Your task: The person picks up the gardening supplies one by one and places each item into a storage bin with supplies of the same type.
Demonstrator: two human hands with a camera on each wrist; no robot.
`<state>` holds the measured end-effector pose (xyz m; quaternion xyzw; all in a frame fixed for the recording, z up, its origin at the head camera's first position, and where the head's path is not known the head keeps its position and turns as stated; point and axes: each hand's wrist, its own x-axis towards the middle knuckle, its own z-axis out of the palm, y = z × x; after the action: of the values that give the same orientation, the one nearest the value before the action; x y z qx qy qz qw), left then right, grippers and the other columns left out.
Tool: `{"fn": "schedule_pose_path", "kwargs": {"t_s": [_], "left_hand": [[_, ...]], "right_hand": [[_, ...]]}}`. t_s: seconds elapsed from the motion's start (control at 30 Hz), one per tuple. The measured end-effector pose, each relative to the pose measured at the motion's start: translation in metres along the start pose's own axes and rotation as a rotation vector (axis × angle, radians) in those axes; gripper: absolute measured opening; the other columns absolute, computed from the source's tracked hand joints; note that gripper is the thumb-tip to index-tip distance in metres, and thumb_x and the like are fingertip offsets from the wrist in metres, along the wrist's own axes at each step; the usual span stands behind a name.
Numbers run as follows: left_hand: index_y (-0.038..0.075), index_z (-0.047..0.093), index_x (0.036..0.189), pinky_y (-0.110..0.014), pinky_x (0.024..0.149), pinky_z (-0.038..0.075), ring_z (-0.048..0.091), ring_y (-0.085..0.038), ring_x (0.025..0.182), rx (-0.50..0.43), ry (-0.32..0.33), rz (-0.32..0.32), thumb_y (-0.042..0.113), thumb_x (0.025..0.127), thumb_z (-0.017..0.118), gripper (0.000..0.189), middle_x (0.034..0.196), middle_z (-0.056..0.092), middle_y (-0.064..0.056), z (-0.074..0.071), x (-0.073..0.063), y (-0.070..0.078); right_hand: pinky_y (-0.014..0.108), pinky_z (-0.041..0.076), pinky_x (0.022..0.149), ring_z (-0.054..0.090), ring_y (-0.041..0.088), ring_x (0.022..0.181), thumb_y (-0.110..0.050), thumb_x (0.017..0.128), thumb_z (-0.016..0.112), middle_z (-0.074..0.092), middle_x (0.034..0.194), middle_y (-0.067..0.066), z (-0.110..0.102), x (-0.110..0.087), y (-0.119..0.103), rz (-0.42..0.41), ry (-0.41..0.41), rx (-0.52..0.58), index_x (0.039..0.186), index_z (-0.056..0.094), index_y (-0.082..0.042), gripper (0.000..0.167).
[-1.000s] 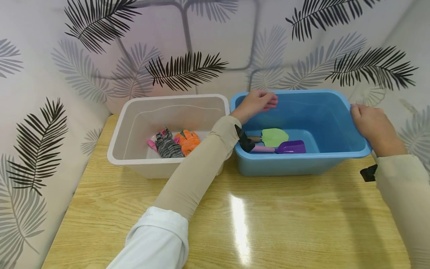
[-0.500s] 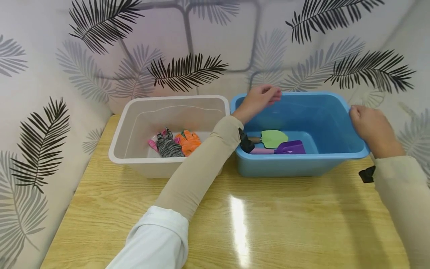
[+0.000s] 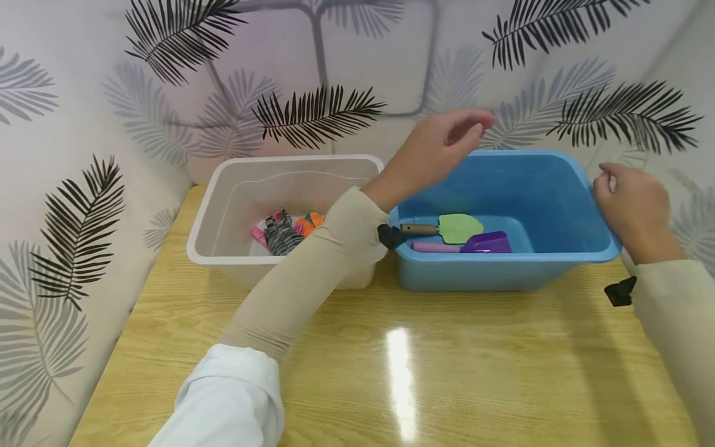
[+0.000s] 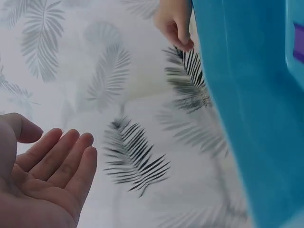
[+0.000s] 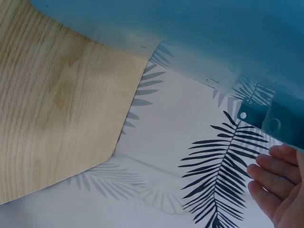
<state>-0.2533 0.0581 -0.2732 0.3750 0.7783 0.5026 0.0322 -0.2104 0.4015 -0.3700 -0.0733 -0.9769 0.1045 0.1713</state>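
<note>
My left hand (image 3: 436, 152) hovers over the back left corner of the blue tub (image 3: 475, 277). Its fingers are loosely bent around nothing, and the left wrist view shows the palm bare. At the tub's right end is my right hand (image 3: 634, 202), beside the rim. In the right wrist view its relaxed fingers (image 5: 273, 173) lie just below the tub's end lip, holding nothing. Inside the tub, a hand trowel (image 3: 460, 228) with a light green blade and brown handle lies next to a purple hand shovel (image 3: 486, 243) with a pink handle.
A whitish tub (image 3: 220, 205) stands to the left, close to the blue one. It holds a grey striped glove (image 3: 281, 234) and something orange (image 3: 314, 220), partly behind my left sleeve. Both tubs sit on the wooden table (image 3: 335, 372), with a leaf-patterned cloth (image 3: 380, 56) behind.
My left hand has risen off the tub's back left area and its fingers have spread, uncovering the brown trowel handle. The right hand has loosened slightly at the right rim. The tubs stay put.
</note>
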Motion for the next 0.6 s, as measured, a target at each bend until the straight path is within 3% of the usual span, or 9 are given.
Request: {"fn": "schedule_pose_path", "kwargs": {"t_s": [0.13, 0.27, 0.43, 0.6], "left_hand": [[0.008, 0.055, 0.127, -0.012, 0.089, 0.041, 0.054, -0.002, 0.108, 0.213, 0.026, 0.117, 0.017, 0.096, 0.047, 0.033, 0.126, 0.057, 0.002, -0.031, -0.033, 0.010], [0.003, 0.057, 0.125, -0.020, 0.089, 0.045, 0.057, -0.009, 0.106, 0.362, 0.148, 0.273, 0.013, 0.094, 0.049, 0.033, 0.123, 0.060, -0.005, -0.064, -0.080, 0.002], [0.002, 0.058, 0.123, -0.029, 0.092, 0.043, 0.057, -0.019, 0.106, 0.491, 0.299, 0.332, 0.012, 0.092, 0.051, 0.034, 0.120, 0.061, -0.008, -0.090, -0.156, -0.014], [-0.001, 0.059, 0.120, -0.029, 0.089, 0.043, 0.057, -0.024, 0.104, 0.635, 0.405, 0.344, 0.016, 0.089, 0.049, 0.036, 0.121, 0.060, -0.010, -0.093, -0.226, -0.029]], "right_hand": [[0.059, 0.044, 0.069, 0.055, 0.051, 0.089, -0.015, 0.094, 0.037, 0.057, 0.108, 0.033, -0.007, -0.013, -0.004, -0.009, 0.118, -0.002, 0.122, 0.055, 0.008, 0.040], [0.060, 0.045, 0.068, 0.056, 0.051, 0.087, -0.015, 0.094, 0.041, 0.058, 0.107, 0.032, -0.016, -0.035, -0.011, -0.075, 0.210, 0.021, 0.119, 0.058, 0.008, 0.038], [0.060, 0.044, 0.062, 0.057, 0.051, 0.080, -0.014, 0.093, 0.044, 0.061, 0.102, 0.032, -0.023, -0.079, -0.020, -0.190, 0.302, 0.042, 0.114, 0.060, 0.009, 0.035], [0.061, 0.044, 0.070, 0.057, 0.051, 0.085, -0.018, 0.093, 0.046, 0.062, 0.103, 0.031, -0.023, -0.121, -0.023, -0.240, 0.352, 0.057, 0.118, 0.060, 0.005, 0.037]]}}
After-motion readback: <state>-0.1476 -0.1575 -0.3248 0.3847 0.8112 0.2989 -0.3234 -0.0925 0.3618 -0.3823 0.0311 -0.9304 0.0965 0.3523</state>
